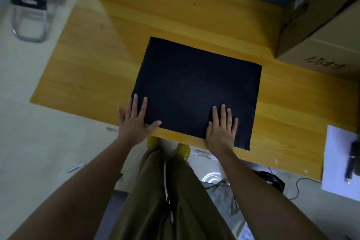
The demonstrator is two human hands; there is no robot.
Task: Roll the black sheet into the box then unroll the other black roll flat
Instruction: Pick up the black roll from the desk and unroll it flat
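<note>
Yellow wood-grain counter (175, 15) fills the middle of the room. Off at the far left, a metal-framed chair (29, 6) on the pale floor (29, 142) (something dark piled on its seat, too blurred to name). Near right, a white sheet of paper (339, 161) with a dark pen-like thing (351, 161) lying on it. Under the counter, black cables (272, 179) tangle. Yellow shoes (153, 141) peek out below the edge.

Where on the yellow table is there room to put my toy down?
Most room is on the bare table left of the black sheet, and in the strip behind the sheet up to the wall. It is crowded on the right by the cardboard box and white paper. Near edge: both hands press the sheet.
</note>
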